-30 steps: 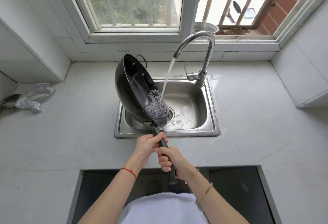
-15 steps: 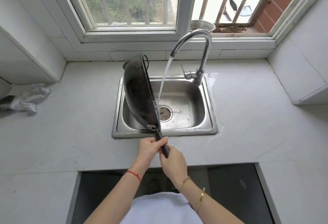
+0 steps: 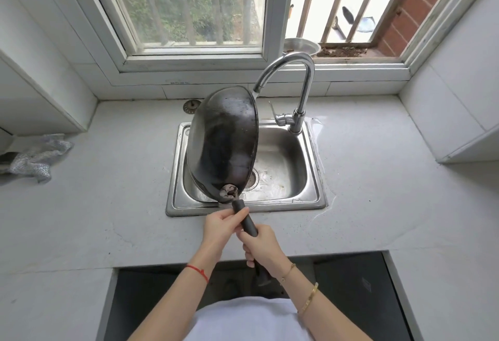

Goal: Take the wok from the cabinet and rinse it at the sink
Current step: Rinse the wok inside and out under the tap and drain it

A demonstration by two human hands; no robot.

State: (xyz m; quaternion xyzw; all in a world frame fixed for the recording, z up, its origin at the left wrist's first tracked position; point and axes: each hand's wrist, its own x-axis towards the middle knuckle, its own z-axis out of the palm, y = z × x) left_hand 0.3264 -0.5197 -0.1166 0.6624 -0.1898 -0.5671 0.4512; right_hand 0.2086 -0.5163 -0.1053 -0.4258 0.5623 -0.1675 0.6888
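At the left edge of the frame a crumpled silvery cloth (image 3: 40, 158) lies on the pale surface (image 3: 108, 192). Toward the middle, the steel sink (image 3: 291, 178) is set into that surface, and the black wok (image 3: 224, 143) hangs over its left half, turned on edge so its domed underside faces the camera; its upper rim nearly meets the spout of the curved faucet (image 3: 297, 70). The wok's dark handle (image 3: 247, 223) runs down toward the lower centre of the frame. The left hand (image 3: 220, 228) grips the handle just below the wok's bowl, fingers curled round it. Immediately right and lower, the right hand (image 3: 263, 246) wraps the handle further down, fingers closed beneath it. Behind the faucet, a metal bowl (image 3: 301, 46) sits on the window sill.
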